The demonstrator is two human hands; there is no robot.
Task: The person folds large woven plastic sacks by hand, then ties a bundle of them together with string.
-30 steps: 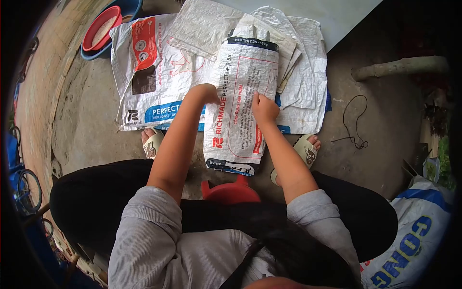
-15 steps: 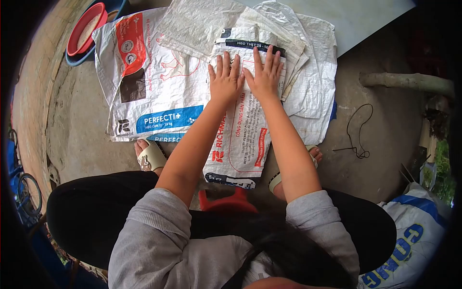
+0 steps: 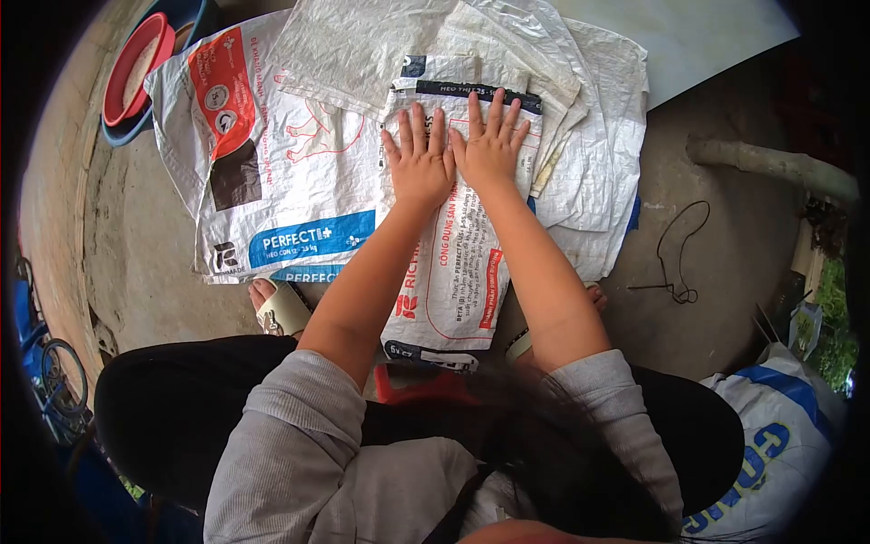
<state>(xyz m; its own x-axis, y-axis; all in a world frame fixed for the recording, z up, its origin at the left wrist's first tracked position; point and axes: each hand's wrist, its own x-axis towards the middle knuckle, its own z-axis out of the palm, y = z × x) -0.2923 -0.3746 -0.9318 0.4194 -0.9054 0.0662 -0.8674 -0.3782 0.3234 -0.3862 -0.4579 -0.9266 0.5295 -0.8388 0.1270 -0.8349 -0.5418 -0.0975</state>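
Pressing folded feed sack [image 3: 453,304]: left hand [image 3: 421,174], right hand [image 3: 489,159] palms-down near far end, fingers spread, nothing pinched. Fold lies closed, near end past underlying sacks' [image 3: 609,136] near edge.
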